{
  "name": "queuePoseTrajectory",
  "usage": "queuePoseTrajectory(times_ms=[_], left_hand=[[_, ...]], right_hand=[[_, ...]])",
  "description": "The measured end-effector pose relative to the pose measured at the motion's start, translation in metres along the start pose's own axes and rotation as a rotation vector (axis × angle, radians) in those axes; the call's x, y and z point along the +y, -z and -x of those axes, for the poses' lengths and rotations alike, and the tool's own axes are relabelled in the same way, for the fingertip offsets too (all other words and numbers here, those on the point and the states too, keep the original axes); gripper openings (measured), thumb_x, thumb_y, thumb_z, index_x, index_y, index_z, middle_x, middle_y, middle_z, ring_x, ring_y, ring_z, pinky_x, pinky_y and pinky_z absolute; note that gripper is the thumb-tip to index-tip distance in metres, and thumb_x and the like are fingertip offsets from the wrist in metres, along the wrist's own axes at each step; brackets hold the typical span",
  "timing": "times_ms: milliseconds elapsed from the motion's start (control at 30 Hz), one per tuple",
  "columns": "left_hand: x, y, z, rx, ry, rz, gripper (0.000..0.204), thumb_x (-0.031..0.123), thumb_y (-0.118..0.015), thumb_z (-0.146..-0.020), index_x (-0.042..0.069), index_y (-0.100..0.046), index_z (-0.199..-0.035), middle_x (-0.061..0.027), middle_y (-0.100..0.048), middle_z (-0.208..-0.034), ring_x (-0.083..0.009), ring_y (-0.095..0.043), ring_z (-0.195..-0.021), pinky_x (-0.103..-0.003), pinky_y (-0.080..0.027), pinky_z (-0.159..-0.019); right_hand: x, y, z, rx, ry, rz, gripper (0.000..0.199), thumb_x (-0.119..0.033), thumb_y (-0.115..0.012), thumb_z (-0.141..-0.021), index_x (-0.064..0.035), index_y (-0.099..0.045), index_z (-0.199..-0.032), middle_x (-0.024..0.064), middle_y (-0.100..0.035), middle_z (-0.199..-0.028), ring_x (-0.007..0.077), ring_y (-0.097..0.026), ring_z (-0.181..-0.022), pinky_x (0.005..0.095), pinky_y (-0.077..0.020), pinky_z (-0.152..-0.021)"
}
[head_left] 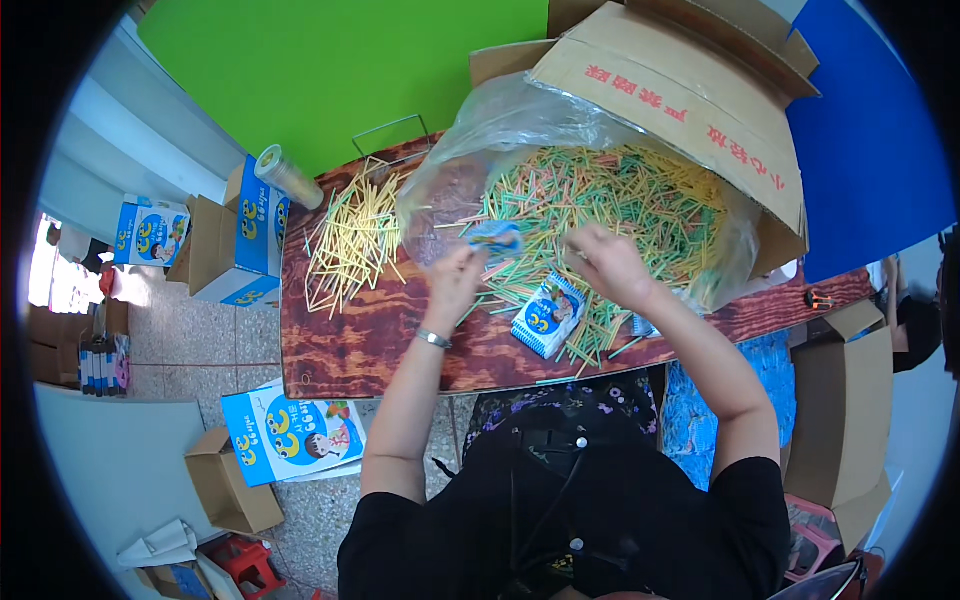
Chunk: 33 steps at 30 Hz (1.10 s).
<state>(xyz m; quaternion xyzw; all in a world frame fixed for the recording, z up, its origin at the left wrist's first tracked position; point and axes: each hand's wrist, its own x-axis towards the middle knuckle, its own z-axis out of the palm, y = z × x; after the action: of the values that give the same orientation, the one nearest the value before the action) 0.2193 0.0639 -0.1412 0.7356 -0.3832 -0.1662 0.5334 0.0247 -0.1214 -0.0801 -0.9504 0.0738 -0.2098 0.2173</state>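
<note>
The left hand (456,280) pinches a blue packet (494,237), maybe to keep it steady. The right hand (610,264) curls near colourful sticks (640,190); I can't tell what it holds.

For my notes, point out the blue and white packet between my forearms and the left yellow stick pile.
Blue and white packet (549,315), head view: printed face, middle.
Yellow stick pile (355,230), head view: heap's middle.

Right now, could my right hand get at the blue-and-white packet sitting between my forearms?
Probably yes: your right hand is close by, just up and right of the packet, and nothing appears to cover it. Blur hides whether that hand already holds something.
</note>
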Motion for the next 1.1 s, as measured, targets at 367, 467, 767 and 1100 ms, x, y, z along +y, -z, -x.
queuePoseTrajectory(times_ms=[367, 467, 767, 1100], left_hand=[[-0.078, 0.032, -0.041, 0.006, 0.165, 0.008, 0.018, 0.016, -0.067, -0.088, -0.001, -0.067, -0.092, -0.0074, -0.063, -0.065, -0.0107, -0.059, -0.052, -0.027, -0.047, -0.048], [-0.094, 0.037, -0.042, 0.150, 0.097, -0.244, 0.025, 0.013, -0.073, -0.080, -0.001, -0.065, -0.099, -0.0141, -0.066, -0.073, -0.0227, -0.064, -0.058, -0.036, -0.051, -0.059], [-0.011, -0.026, 0.025, -0.070, -0.349, -0.447, 0.038, 0.019, -0.072, -0.081, 0.001, -0.061, -0.112, -0.0163, -0.063, -0.099, -0.0287, -0.063, -0.078, -0.041, -0.048, -0.082], [0.036, -0.059, 0.036, -0.068, -0.429, -0.454, 0.045, 0.026, -0.074, -0.078, 0.002, -0.061, -0.114, -0.0159, -0.061, -0.109, -0.0356, -0.056, -0.105, -0.043, -0.044, -0.091]], right_hand=[[-0.013, -0.044, 0.029, -0.239, -0.380, 0.301, 0.040, -0.034, -0.079, -0.070, -0.0019, -0.065, -0.089, 0.0151, -0.062, -0.094, 0.0311, -0.064, -0.091, 0.0419, -0.0552, -0.070], [-0.005, -0.058, 0.033, -0.168, -0.259, 0.299, 0.035, -0.031, -0.077, -0.072, -0.0035, -0.064, -0.088, 0.0138, -0.062, -0.091, 0.0304, -0.064, -0.089, 0.0422, -0.0550, -0.068], [-0.006, -0.048, 0.037, -0.162, -0.283, 0.305, 0.032, -0.024, -0.077, -0.070, -0.0061, -0.063, -0.092, 0.0118, -0.059, -0.096, 0.0301, -0.059, -0.096, 0.0441, -0.0522, -0.075], [0.001, -0.023, 0.039, -0.185, -0.053, 0.383, 0.022, -0.017, -0.061, -0.078, -0.0134, -0.066, -0.099, 0.0060, -0.063, -0.087, 0.0241, -0.060, -0.091, 0.0396, -0.0473, -0.073]])
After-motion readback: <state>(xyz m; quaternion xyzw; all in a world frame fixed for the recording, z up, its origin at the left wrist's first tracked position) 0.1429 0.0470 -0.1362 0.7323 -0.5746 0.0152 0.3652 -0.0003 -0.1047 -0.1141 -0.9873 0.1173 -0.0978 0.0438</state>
